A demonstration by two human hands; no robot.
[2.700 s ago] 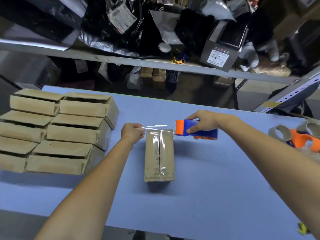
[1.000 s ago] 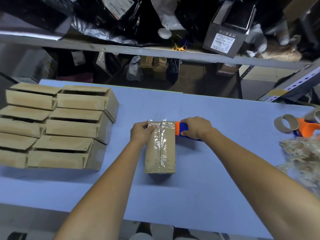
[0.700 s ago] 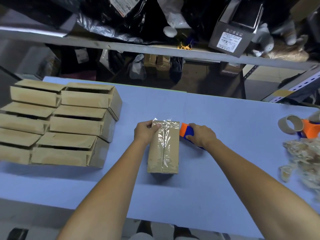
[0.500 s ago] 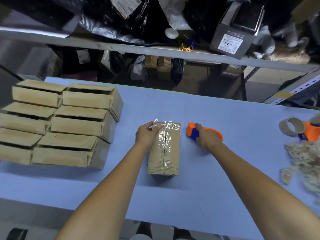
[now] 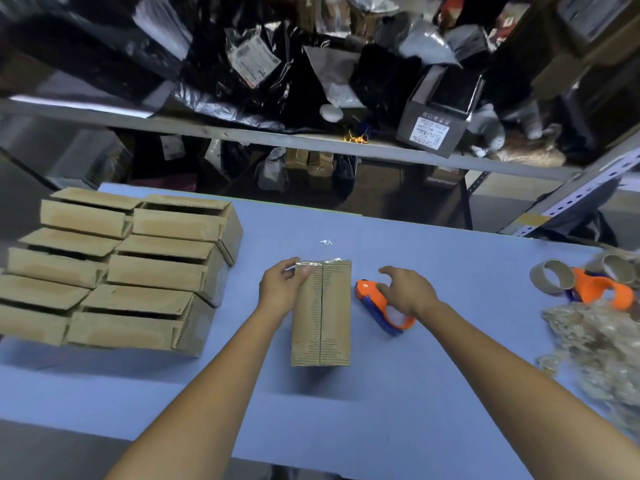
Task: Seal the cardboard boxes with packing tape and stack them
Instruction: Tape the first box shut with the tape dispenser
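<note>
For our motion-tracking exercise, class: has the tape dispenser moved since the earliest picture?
Yes. The tape dispenser left the far end of the cardboard box and now lies on the table, right of it, under the right hand.

Blue table; grey metal shelf behind, crammed with dark bags.
</note>
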